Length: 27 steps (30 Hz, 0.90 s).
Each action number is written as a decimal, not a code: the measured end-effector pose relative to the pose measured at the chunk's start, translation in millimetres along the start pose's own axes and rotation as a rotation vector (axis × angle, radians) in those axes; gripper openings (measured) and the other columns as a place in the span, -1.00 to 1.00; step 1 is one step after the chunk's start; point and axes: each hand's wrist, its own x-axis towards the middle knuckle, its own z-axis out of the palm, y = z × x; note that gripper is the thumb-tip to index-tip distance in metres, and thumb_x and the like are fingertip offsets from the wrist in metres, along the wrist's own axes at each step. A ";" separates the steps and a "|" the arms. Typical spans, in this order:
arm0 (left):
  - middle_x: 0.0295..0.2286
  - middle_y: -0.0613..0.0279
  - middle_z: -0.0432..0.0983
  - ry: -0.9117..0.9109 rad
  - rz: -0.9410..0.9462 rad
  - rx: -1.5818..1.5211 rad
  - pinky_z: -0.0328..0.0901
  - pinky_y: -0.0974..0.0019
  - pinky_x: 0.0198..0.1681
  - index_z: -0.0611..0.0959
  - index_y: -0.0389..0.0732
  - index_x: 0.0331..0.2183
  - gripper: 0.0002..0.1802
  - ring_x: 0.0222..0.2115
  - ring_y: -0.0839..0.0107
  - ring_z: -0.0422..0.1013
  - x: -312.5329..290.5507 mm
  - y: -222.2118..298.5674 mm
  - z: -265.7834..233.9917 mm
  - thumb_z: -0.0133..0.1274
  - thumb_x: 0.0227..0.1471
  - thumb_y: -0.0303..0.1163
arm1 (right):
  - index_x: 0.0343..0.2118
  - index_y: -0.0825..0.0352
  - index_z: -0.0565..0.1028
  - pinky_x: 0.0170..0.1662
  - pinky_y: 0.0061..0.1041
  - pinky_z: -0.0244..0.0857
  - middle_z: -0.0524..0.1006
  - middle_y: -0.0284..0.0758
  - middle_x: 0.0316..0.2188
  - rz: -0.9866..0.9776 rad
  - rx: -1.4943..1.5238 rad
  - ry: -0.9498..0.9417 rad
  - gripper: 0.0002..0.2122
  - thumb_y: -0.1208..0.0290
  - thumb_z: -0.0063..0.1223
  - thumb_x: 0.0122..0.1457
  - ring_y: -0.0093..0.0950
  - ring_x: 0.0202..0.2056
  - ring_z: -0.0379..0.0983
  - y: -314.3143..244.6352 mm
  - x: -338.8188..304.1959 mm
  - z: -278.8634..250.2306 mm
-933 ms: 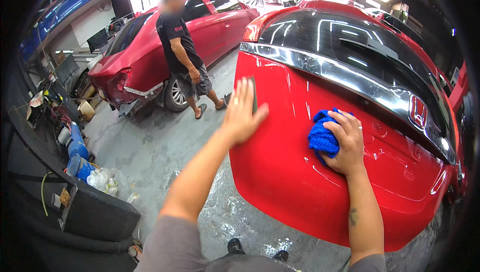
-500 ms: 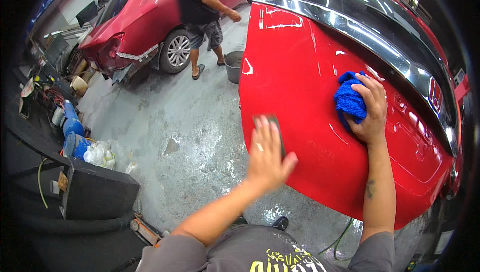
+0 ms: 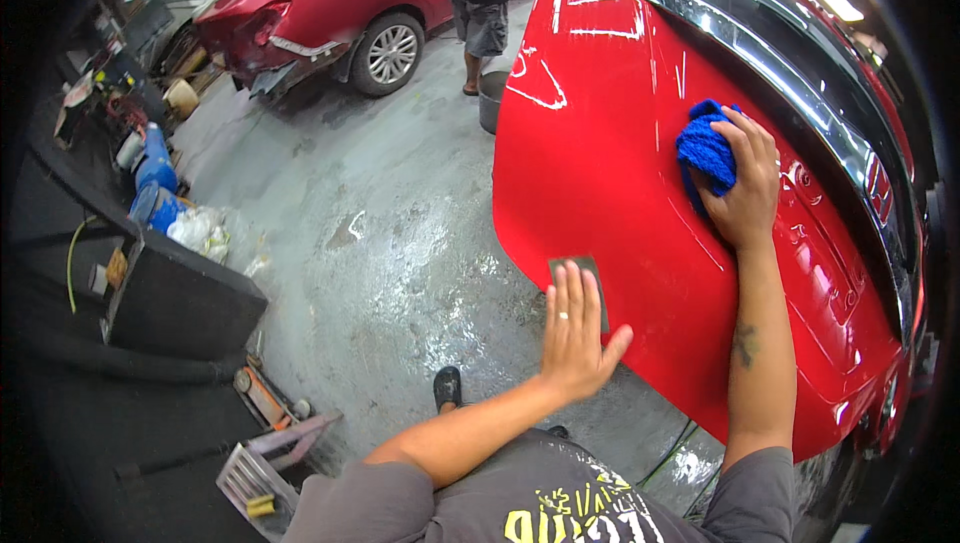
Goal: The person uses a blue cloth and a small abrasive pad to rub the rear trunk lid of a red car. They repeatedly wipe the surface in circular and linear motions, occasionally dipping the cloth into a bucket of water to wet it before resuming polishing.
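Observation:
My left hand (image 3: 574, 328) lies flat near the lower left edge of a glossy red car panel (image 3: 600, 173). Its fingers are stretched out and its thumb stands apart, pressing on a dark grey-green rectangle of sandpaper (image 3: 602, 315). The sheet shows past the fingertips and along the right side of the hand. Farther up and to the right, my right hand (image 3: 745, 178) curls around a bunched blue microfibre cloth (image 3: 706, 155), which rests on the panel.
Chrome trim (image 3: 690, 15) and dark glass border the panel at the upper right. A dark bucket (image 3: 490, 103) stands on the wet grey floor (image 3: 390, 193). Beyond are another red car (image 3: 330, 13) and a person (image 3: 482, 3). At left are blue containers (image 3: 155, 205) and a black cabinet (image 3: 185, 288).
My left hand has slid with the sandpaper along the panel edge, toward me and to the right. The cloth stays in my right hand. My view has shifted, and the other person has moved right.

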 end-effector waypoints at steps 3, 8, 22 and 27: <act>0.52 -0.58 -0.29 0.021 -0.069 0.118 -0.39 -0.40 0.57 -0.09 -0.57 0.51 0.16 0.56 -0.45 -0.37 3.4 10.0 3.8 -0.02 0.43 0.20 | 0.10 0.09 0.59 0.32 -0.05 0.32 0.59 -0.31 0.25 -0.001 -0.008 -0.023 -0.44 0.25 0.54 -0.02 -0.13 0.28 0.47 0.0 -0.2 -6.0; 0.54 -0.48 -0.26 0.301 -0.549 0.074 -0.39 -0.18 0.62 -0.03 -0.56 0.51 0.05 0.59 -0.24 -0.35 86.2 -24.2 -15.3 -0.20 0.53 0.19 | 0.10 0.06 0.60 0.35 0.02 0.30 0.58 -0.30 0.25 -0.126 0.003 -0.040 -0.47 0.17 0.52 0.03 -0.10 0.32 0.44 -9.9 2.3 -4.3; 0.51 -0.56 -0.17 0.314 -0.472 0.231 -0.32 -0.21 0.61 0.00 -0.62 0.49 0.11 0.57 -0.34 -0.27 34.2 21.4 33.6 -0.19 0.50 0.26 | 0.09 0.09 0.62 0.33 0.06 0.33 0.60 -0.25 0.21 -0.245 0.121 -0.095 -0.52 0.07 0.46 0.12 -0.10 0.28 0.47 0.4 -8.3 -9.2; 0.50 -0.61 -0.20 0.158 -0.359 0.286 -0.29 -0.28 0.60 0.00 -0.64 0.48 0.11 0.55 -0.44 -0.28 -22.9 73.4 49.0 -0.13 0.50 0.22 | 0.09 0.09 0.62 0.32 0.05 0.34 0.61 -0.25 0.20 -0.218 0.103 -0.097 -0.51 0.06 0.46 0.12 -0.10 0.27 0.48 4.4 -10.7 -11.9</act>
